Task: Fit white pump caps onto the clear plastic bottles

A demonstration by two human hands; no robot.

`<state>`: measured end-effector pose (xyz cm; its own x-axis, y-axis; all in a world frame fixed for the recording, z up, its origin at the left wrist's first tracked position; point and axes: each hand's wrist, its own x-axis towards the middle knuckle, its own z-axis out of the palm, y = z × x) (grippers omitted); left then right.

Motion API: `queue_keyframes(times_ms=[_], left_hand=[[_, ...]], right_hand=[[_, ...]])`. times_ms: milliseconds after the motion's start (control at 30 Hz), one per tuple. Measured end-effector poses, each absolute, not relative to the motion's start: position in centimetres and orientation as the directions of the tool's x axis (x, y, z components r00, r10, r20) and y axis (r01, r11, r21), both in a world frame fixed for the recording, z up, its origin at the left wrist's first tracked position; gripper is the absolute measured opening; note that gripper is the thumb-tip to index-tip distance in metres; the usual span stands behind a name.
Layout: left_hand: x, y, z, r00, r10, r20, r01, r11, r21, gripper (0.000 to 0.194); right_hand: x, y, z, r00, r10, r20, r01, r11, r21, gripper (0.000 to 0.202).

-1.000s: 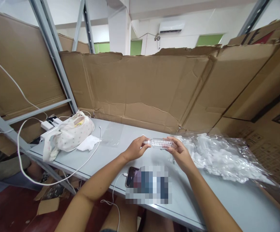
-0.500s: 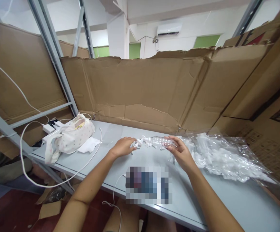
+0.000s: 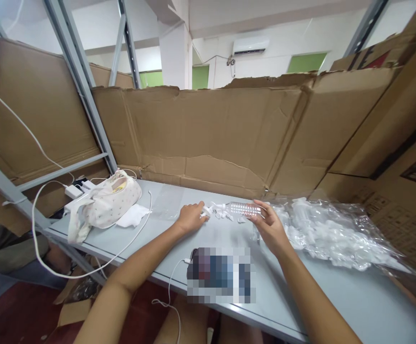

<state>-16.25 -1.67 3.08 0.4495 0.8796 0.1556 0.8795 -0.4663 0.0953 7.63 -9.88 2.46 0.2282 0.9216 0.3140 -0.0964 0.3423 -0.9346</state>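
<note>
My right hand (image 3: pixel 269 228) grips a small clear ribbed plastic bottle (image 3: pixel 244 209), held sideways just above the grey table (image 3: pixel 337 291). My left hand (image 3: pixel 190 217) rests on the table to the left of the bottle. Its fingertips touch a few small white plastic parts (image 3: pixel 219 211) that lie between the two hands. Whether the left fingers pinch one of these parts is not clear.
A clear bag of white plastic pieces (image 3: pixel 332 234) lies at the right. A white cloth pouch (image 3: pixel 107 203), a tissue, chargers and a long white cable (image 3: pixel 86 272) sit at the left. A phone (image 3: pixel 193 255) lies near the front edge. Cardboard walls (image 3: pixel 211 138) surround the table.
My left hand has let go of the bottle's end and dropped to the table by the small white parts. My right hand keeps the bottle, shifted slightly right.
</note>
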Motion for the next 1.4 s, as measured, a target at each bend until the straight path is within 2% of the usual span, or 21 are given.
queue_keyframes(times_ms=[100, 200, 367, 533, 633, 767, 1000, 1133, 1233, 1300, 1400], left_hand=[[-15.3, -0.9, 2.8, 0.430, 0.899, 0.088, 0.890, -0.438, 0.124, 0.043], [-15.0, -0.5, 2.5, 0.430, 0.898, 0.087, 0.885, -0.439, 0.158, 0.041], [-15.7, -0.5, 1.8, 0.440, 0.889, 0.127, 0.859, -0.458, 0.230, 0.041], [-16.5, -0.3, 0.9, 0.442, 0.874, 0.201, 0.805, -0.486, 0.342, 0.032], [-16.6, -0.4, 0.6, 0.413, 0.868, 0.276, 0.743, -0.497, 0.448, 0.023], [-16.6, -1.1, 1.0, 0.396, 0.853, 0.340, 0.682, -0.521, 0.513, 0.013], [-16.5, -2.1, 2.0, 0.427, 0.800, 0.422, 0.595, -0.600, 0.535, 0.013], [-16.4, -2.5, 2.2, 0.478, 0.746, 0.464, 0.507, -0.666, 0.547, 0.018], [-16.3, -3.0, 2.4, 0.547, 0.664, 0.510, 0.457, -0.747, 0.483, 0.020], [-16.1, -3.4, 2.5, 0.597, 0.611, 0.520, 0.445, -0.791, 0.420, 0.021], [-16.0, -3.9, 2.5, 0.654, 0.554, 0.515, 0.434, -0.833, 0.344, 0.022]], right_hand=[[7.9, -9.7, 2.4, 0.269, 0.918, 0.290, -0.173, 0.343, -0.923, 0.057], [8.4, -9.5, 2.2, 0.303, 0.898, 0.318, -0.157, 0.376, -0.913, 0.061], [8.4, -9.2, 1.6, 0.193, 0.890, 0.412, 0.114, 0.397, -0.911, 0.069], [7.7, -9.6, 1.6, 0.068, 0.868, 0.492, 0.399, 0.429, -0.811, 0.064], [7.5, -9.9, 1.7, 0.039, 0.865, 0.500, 0.481, 0.423, -0.768, 0.062], [7.5, -10.0, 1.8, 0.024, 0.869, 0.495, 0.516, 0.413, -0.750, 0.059], [7.1, -9.6, 0.8, -0.024, 0.901, 0.434, 0.561, 0.371, -0.740, 0.054], [6.7, -9.4, 0.1, 0.001, 0.914, 0.406, 0.356, 0.379, -0.854, 0.057], [6.5, -9.5, 0.1, 0.025, 0.895, 0.445, 0.259, 0.424, -0.868, 0.053], [6.4, -9.8, 0.3, 0.015, 0.867, 0.497, 0.359, 0.459, -0.812, 0.048], [6.2, -10.2, 0.9, -0.105, 0.830, 0.548, 0.601, 0.492, -0.630, 0.040]])
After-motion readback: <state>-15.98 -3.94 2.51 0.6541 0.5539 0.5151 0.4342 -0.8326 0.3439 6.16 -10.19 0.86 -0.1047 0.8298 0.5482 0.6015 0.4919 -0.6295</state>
